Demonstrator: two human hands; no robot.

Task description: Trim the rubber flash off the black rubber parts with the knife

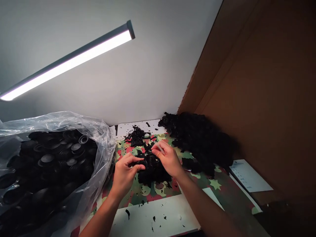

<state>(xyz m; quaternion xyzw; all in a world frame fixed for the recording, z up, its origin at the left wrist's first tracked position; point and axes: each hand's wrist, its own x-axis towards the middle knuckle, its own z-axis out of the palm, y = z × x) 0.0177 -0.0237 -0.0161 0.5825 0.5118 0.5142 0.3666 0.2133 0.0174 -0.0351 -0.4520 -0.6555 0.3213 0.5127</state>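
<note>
My left hand (125,171) is closed, pinching a small black rubber part (143,162) between thumb and fingers. Its full shape is lost against the dark scraps behind. Just to the right, my right hand (169,159) is closed around a thin pale-grey stick-like tool (161,149); its working end cannot be made out. Beneath both hands lies a heap of black scraps (154,172) on a camouflage-patterned sheet (145,190). A smaller pile of black shreds (137,135) sits beyond them.
At left, a clear plastic bag (103,158) holds many round black rubber parts (49,164). A large black mound (199,141) rests at right against a cardboard wall (266,108). White papers (251,176) lie nearby. A lit tube lamp (71,64) hangs above.
</note>
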